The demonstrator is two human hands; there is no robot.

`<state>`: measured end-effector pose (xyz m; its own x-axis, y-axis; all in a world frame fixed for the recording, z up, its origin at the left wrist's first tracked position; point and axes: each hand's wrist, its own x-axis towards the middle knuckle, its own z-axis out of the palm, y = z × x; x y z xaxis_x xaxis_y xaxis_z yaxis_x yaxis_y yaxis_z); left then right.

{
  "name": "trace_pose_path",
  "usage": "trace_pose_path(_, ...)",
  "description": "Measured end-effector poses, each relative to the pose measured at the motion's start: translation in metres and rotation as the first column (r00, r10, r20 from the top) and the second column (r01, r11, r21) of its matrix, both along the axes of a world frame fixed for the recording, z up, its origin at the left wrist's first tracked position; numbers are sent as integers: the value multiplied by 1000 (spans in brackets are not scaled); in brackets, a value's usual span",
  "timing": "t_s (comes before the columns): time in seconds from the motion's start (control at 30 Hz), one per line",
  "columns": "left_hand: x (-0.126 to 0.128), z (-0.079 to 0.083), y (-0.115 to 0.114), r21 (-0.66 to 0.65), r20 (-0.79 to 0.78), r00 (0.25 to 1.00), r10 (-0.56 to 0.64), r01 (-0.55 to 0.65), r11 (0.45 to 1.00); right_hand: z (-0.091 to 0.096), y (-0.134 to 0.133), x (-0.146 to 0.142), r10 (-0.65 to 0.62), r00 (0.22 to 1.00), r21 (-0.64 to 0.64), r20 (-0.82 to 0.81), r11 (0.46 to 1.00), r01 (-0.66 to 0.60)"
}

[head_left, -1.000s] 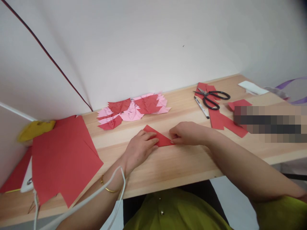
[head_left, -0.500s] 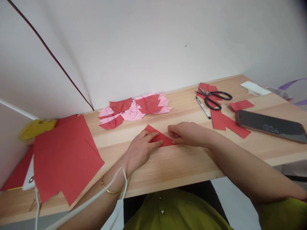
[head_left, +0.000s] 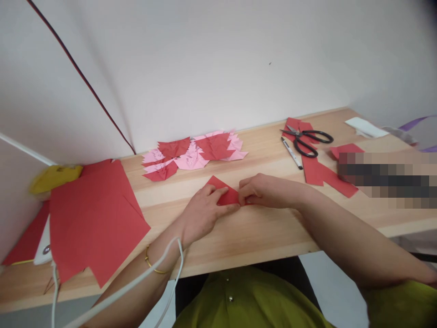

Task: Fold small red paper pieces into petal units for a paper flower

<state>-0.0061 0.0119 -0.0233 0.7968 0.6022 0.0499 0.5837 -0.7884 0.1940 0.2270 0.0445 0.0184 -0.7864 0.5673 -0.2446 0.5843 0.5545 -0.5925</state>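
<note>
A small folded piece of red paper [head_left: 229, 197] lies on the wooden table in front of me. My left hand [head_left: 202, 210] rests on its left part, thumb and fingers stretched out and pressing it down. At the paper's right corner, the fingers of my right hand [head_left: 262, 191] are closed in a pinch, near my left thumb tip. My right fingers partly cover that corner. Behind my hands, by the wall, stand several folded red and pink paper pieces [head_left: 191, 157] in clusters.
Large red sheets [head_left: 99, 218] lie at left beside a yellow object [head_left: 56, 178]. A white cable [head_left: 126, 286] crosses my left forearm. At right are black-handled scissors [head_left: 307, 139], a pen [head_left: 292, 153], red paper scraps [head_left: 313, 171] and a blurred-out patch. The wall [head_left: 205, 59] borders the table's back.
My right hand's pinching fingers have moved slightly left along the paper, and my left thumb reaches further right, so the two nearly meet. The whole view has shifted slightly.
</note>
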Motion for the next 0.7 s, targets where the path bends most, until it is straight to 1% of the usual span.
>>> trace_pose_path(0.17, 2, 5, -2, -8, -13, 1000, 11, -11, 1000, -3, 0, 0, -5, 1000, 3, -13, 1000, 5)
trace_pose_path(0.33, -2, 3, -1, -16, 2, 1000, -3, 3, 1000, -5, 3, -1, -23, 1000, -26, 9, 999, 24)
trace_pose_path(0.5, -12, 4, 5, -83, -18, 1000, -22, 21, 996, -3, 3, -2, -33, 999, -44, 33, 998, 34)
trace_pose_path(0.6, -18, 6, 9, -143, 14, 999, -37, 38, 989, -3, 4, 0, -27, 999, -49, 34, 998, 28)
trace_pose_path(0.7, -21, 8, 10, -171, 43, 999, -30, 37, 985, -2, 4, 3, -19, 999, -62, 28, 998, 20)
